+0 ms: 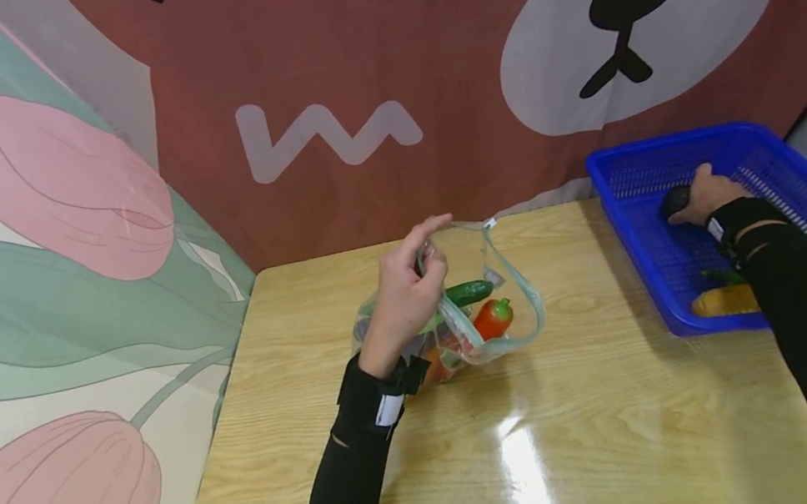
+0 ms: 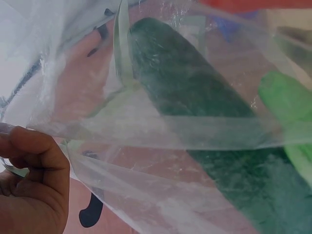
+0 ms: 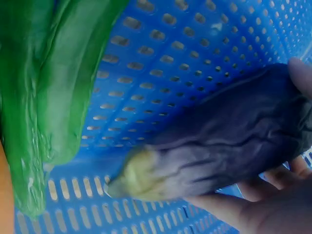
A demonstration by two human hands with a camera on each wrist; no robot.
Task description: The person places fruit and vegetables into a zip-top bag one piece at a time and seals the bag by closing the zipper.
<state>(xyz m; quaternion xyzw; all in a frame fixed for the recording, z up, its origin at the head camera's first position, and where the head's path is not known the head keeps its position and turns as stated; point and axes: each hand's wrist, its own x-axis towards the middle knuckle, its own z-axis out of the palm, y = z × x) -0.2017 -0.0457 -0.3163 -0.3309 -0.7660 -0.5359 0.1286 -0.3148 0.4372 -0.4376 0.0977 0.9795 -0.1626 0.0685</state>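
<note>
My left hand (image 1: 411,285) pinches the rim of a clear zip bag (image 1: 534,303) on the table, holding its mouth open to the right. Inside the bag lie a cucumber (image 1: 471,292) and a red pepper (image 1: 495,319) with a green stem, among other vegetables. In the left wrist view the cucumber (image 2: 190,92) shows large through the film beside a light green piece (image 2: 282,107). Over in the blue basket, my right hand (image 1: 710,193) grips a dark purple eggplant (image 3: 229,136), thumb on one side and fingers beneath.
The blue plastic basket (image 1: 634,257) with perforated walls stands at the table's right. A yellow vegetable (image 1: 725,301) lies near its front, and long green vegetables (image 3: 68,83) are in it too. Behind the wooden table (image 1: 607,429) hangs a printed cloth (image 1: 320,60).
</note>
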